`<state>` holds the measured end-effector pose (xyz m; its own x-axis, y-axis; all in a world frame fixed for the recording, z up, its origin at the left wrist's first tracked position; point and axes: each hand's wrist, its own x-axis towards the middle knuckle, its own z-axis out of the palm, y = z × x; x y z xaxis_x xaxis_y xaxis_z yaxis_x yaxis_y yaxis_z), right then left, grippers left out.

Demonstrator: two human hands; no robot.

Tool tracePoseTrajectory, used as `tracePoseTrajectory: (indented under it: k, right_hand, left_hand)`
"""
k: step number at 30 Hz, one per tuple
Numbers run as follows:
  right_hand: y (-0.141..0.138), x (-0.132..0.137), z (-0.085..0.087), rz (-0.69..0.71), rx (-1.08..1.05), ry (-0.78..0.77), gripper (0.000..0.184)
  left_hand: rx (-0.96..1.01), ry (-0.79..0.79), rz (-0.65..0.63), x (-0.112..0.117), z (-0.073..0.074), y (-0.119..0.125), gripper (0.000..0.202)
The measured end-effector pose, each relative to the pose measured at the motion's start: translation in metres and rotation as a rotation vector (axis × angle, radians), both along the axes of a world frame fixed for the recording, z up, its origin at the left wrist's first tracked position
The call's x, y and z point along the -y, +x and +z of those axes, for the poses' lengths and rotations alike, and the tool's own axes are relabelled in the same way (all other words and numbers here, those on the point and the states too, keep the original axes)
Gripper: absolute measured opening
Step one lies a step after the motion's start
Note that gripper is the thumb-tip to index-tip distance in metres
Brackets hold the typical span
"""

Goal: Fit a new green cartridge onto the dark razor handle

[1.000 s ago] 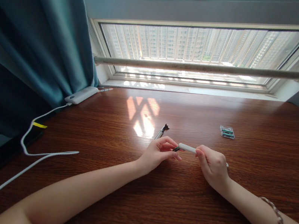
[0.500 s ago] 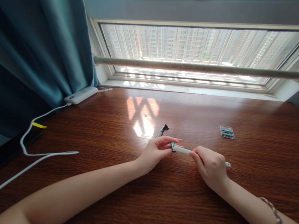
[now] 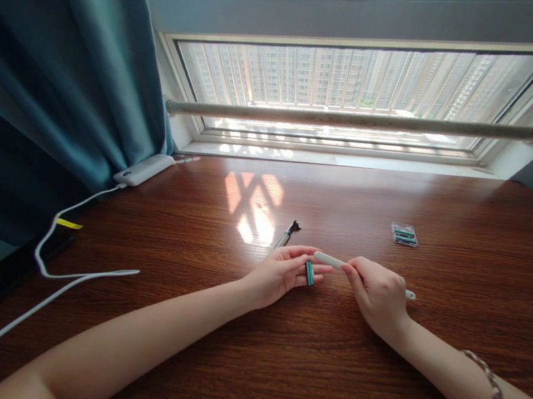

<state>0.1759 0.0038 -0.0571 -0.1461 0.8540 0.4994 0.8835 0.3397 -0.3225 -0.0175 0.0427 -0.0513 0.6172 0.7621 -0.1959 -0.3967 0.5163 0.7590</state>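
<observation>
Between the thumb and fingers of my left hand point(image 3: 282, 273) is a green-and-black razor blade cartridge point(image 3: 309, 273). My right hand point(image 3: 377, 295) is closed around a white razor handle point(image 3: 329, 260), whose holed tail end sticks out on the right. The handle's front tip points left, close to my left fingertips and just above the cartridge, which is apart from it. Just beyond my left hand lies a second razor handle point(image 3: 285, 237), silver with a black forked head; its lower end is hidden by the hand.
A clear plastic case point(image 3: 404, 235) with green-and-black cartridges lies farther back on the right of the brown wooden table point(image 3: 318, 383). On the left are a white power bank point(image 3: 144, 170), its white cable point(image 3: 82, 276) and a blue curtain point(image 3: 92, 50). A metal rail point(image 3: 360, 120) crosses the window.
The cartridge has come away from the tip of the white handle. My left hand has turned it and now holds it slightly lower, while the handle's tip has tilted up.
</observation>
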Motion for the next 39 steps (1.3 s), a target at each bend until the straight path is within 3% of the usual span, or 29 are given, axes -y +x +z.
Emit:
tracePoseTrajectory:
  k: [7,13,17,22,30,35,39]
  right_hand:
    - [0.001,0.0,0.0,0.012,-0.054,-0.014,0.038]
    - [0.001,0.0,0.001,0.008,-0.131,-0.044,0.039]
    - [0.0,0.0,0.002,0.058,-0.143,-0.03,0.037]
    - [0.0,0.002,0.003,0.148,-0.073,0.009,0.035]
    - [0.002,0.003,0.0,0.071,-0.08,0.031,0.034]
    - [0.002,0.0,-0.001,0.118,-0.113,-0.02,0.036]
    - [0.002,-0.001,-0.002,0.058,-0.146,-0.057,0.038]
  left_hand:
    - [0.03,0.071,-0.008,-0.004,-0.005,-0.002,0.049]
    - [-0.024,0.112,-0.008,0.0,-0.003,-0.001,0.039]
    - [-0.128,0.225,0.052,0.003,-0.004,0.001,0.027]
    - [-0.265,0.377,0.131,0.006,-0.003,0.001,0.026]
    - [-0.432,0.555,0.147,0.006,0.001,-0.003,0.024]
    - [-0.463,0.735,0.186,0.006,0.001,-0.003,0.022]
    - [-0.451,0.806,0.225,0.007,0.002,-0.003,0.02]
